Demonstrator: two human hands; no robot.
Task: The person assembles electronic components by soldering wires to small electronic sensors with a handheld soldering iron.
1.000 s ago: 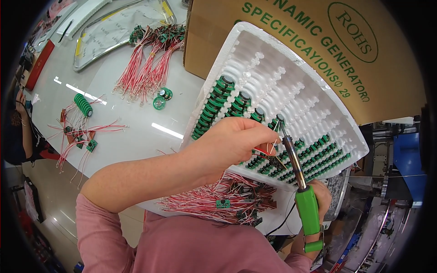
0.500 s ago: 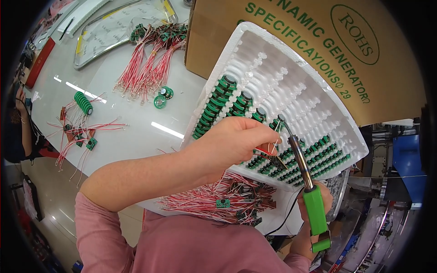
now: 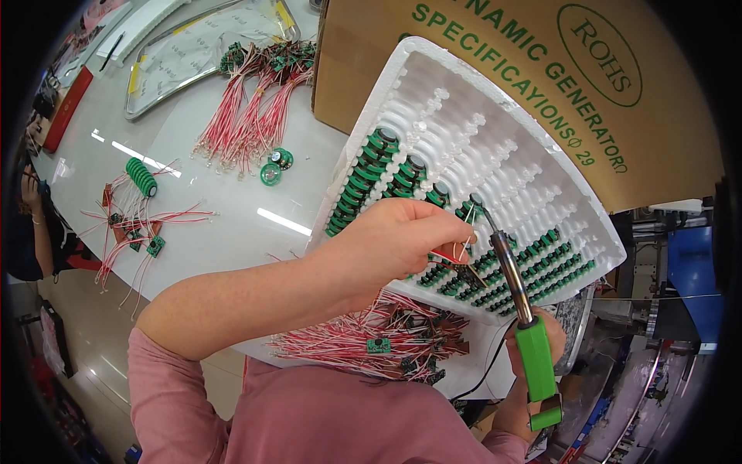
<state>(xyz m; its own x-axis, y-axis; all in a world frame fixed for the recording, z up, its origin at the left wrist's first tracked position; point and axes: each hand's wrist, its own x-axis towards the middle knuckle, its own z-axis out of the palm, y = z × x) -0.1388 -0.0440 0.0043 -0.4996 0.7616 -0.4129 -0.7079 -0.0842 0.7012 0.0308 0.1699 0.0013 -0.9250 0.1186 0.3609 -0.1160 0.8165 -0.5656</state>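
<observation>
My left hand (image 3: 406, 236) reaches over the foam tray, thumb and fingers pinched on thin red and white wires (image 3: 465, 251). A small dark circuit board (image 3: 469, 275) hangs below those fingers. In my right hand (image 3: 553, 337) is a soldering iron (image 3: 535, 362) with a green handle, pointing up and away. Its bent tip meets the end of a row of small round green-rimmed speakers (image 3: 468, 207), by the white wire ends. The white foam tray (image 3: 495, 147) leans tilted and holds several rows of these speakers; my left hand hides part of it.
Behind the tray stands a large cardboard box (image 3: 363, 77). Wired circuit boards lie in a heap (image 3: 371, 332) near my body and in bundles (image 3: 255, 108) farther off. Two loose speakers (image 3: 272, 172) and a speaker stack (image 3: 141, 178) are at left. Another person's arm (image 3: 39, 224) shows at the far left.
My hands, the soldering iron and the wires stay almost in place. At the far left, the other person's hand has shifted slightly.
</observation>
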